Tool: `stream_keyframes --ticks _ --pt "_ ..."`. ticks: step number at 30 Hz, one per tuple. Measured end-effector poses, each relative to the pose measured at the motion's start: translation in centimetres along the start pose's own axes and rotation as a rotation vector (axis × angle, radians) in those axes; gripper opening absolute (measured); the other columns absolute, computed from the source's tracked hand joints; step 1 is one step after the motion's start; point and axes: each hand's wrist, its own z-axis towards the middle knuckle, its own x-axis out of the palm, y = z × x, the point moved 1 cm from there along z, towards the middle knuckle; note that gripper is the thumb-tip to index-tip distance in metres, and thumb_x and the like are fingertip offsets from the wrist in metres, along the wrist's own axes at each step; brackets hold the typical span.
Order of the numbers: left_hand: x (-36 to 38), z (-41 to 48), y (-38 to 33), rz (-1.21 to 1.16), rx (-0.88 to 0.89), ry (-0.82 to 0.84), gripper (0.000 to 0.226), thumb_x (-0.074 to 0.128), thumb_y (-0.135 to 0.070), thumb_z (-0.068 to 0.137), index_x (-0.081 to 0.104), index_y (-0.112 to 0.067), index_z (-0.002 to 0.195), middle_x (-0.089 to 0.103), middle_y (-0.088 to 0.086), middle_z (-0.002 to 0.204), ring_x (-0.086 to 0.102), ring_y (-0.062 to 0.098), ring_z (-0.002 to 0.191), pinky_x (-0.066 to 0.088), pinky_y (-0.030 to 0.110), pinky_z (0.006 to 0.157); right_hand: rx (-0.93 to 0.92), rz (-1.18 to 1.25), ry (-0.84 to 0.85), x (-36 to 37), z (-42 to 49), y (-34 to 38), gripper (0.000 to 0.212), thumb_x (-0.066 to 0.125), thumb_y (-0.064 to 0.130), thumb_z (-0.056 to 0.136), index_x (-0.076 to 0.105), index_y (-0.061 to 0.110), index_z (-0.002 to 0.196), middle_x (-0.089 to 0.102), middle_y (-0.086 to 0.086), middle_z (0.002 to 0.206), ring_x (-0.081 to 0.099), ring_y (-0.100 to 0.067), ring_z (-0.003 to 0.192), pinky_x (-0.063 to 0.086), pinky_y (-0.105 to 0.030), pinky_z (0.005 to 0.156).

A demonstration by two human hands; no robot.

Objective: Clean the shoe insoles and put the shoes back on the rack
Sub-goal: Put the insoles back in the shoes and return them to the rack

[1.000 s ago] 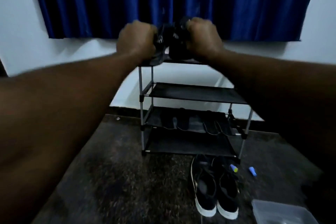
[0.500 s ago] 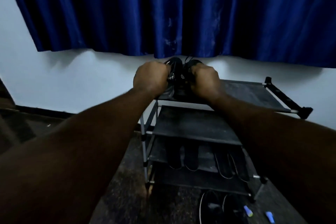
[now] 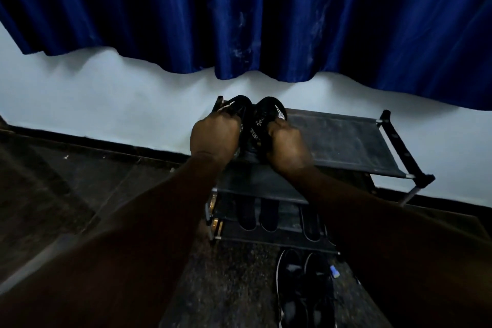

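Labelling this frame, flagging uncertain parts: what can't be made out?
All in the head view:
Heels of the black sport shoes with white lettering on the black shoe rack, top shelf: covered by the left hand and right hand gripping them.
Cleanliness of the dark insoles on a lower shelf: too dim.
Near ends of the black white-soled shoes on the floor: cut by the bottom edge.
Identity of the small blue object beside them: too small.

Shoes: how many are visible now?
4. The left hand holds one shoe, the right hand another shoe, on the rack's top shelf; two floor shoes lie before it. Arms may hide more.
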Motion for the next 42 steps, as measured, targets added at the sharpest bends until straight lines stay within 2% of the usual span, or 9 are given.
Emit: stream_keyframes --ticks 4,8,10,15,18,24,28,37,42 --pt "0.3 0.4 0.2 -0.066 0.033 -0.005 0.027 0.063 -0.008 0.088 0.070 -0.013 0.114 0.071 0.010 0.109 0.068 0.034 0.099 0.054 0.039 0.071 0.029 0.009 0.007 -0.1 0.4 -0.3 0.019 0.074 0.010 0.080 0.067 0.002 0.096 0.066 -0.021 0.106 0.064 -0.042 0.095 0.053 -0.041 0.080" --pt "0.5 0.6 1.0 -0.076 0.055 0.017 0.032 0.090 -0.013 0.049 0.074 -0.010 0.077 0.068 0.012 0.070 0.066 0.035 0.058 0.051 0.032 0.049 0.069 0.021 0.095 -0.1 0.8 0.0 0.027 0.076 0.014 0.074 0.066 0.006 0.098 0.066 -0.017 0.107 0.064 -0.040 0.095 0.055 -0.040 0.078" --pt "0.9 1.0 1.3 -0.067 0.082 0.018 0.032 0.090 -0.015 0.047 0.073 -0.010 0.074 0.067 0.011 0.067 0.065 0.034 0.055 0.051 0.032 0.049 0.093 0.014 0.129 -0.6 1.2 0.1 0.030 0.076 0.018 0.075 0.065 0.008 0.101 0.068 -0.018 0.107 0.065 -0.040 0.097 0.053 -0.039 0.079" --pt "-0.4 2.7 1.0 -0.051 0.082 0.163 0.036 0.084 -0.026 0.070 0.072 -0.017 0.103 0.072 0.008 0.098 0.070 0.033 0.086 0.055 0.037 0.065 0.163 -0.064 0.294 -1.6 2.7 0.8 0.051 0.079 0.044 0.077 0.060 0.024 0.121 0.072 -0.015 0.109 0.069 -0.039 0.098 0.057 -0.040 0.080" --pt "-0.3 3.5 0.9 -0.033 0.059 0.237 0.039 0.068 -0.022 0.091 0.061 -0.019 0.129 0.066 0.007 0.123 0.065 0.031 0.111 0.055 0.040 0.079 0.186 -0.128 0.371 -1.7 3.8 1.3 0.049 0.078 0.052 0.074 0.070 0.020 0.111 0.074 -0.012 0.101 0.071 -0.036 0.094 0.060 -0.039 0.080" --pt "-1.1 3.8 2.6 -0.097 0.138 0.340 0.042 0.066 -0.021 0.091 0.058 -0.021 0.131 0.066 0.006 0.123 0.059 0.032 0.117 0.055 0.043 0.084 0.252 -0.098 0.408 -2.1 3.9 1.7 0.046 0.078 0.051 0.076 0.074 0.016 0.106 0.074 -0.016 0.101 0.071 -0.037 0.094 0.059 -0.037 0.079" --pt "-1.9 3.9 2.9 -0.112 0.197 0.379 0.048 0.056 -0.007 0.092 0.054 -0.019 0.139 0.062 0.009 0.130 0.054 0.034 0.126 0.053 0.044 0.089 0.300 -0.090 0.412 -2.6 3.7 1.8 0.062 0.080 0.062 0.066 0.073 0.015 0.106 0.074 -0.016 0.099 0.072 -0.037 0.092 0.061 -0.039 0.077" --pt "-2.7 4.1 2.4 -0.133 0.165 0.407 0.040 0.053 -0.005 0.094 0.059 -0.015 0.133 0.062 0.012 0.127 0.055 0.036 0.124 0.053 0.045 0.091 0.379 -0.141 0.388 -3.2 2.7 1.3 0.046 0.083 0.033 0.078 0.070 0.011 0.116 0.072 -0.017 0.113 0.071 -0.038 0.102 0.061 -0.045 0.084" --pt "-2.4 2.8 1.8 -0.161 0.151 0.345 0.051 0.056 -0.013 0.092 0.048 -0.022 0.142 0.049 0.005 0.143 0.039 0.034 0.135 0.050 0.046 0.093 0.275 -0.103 0.360 -4.4 2.0 2.0 0.055 0.077 0.042 0.081 0.061 0.015 0.125 0.064 -0.016 0.127 0.067 -0.041 0.104 0.057 -0.045 0.084"
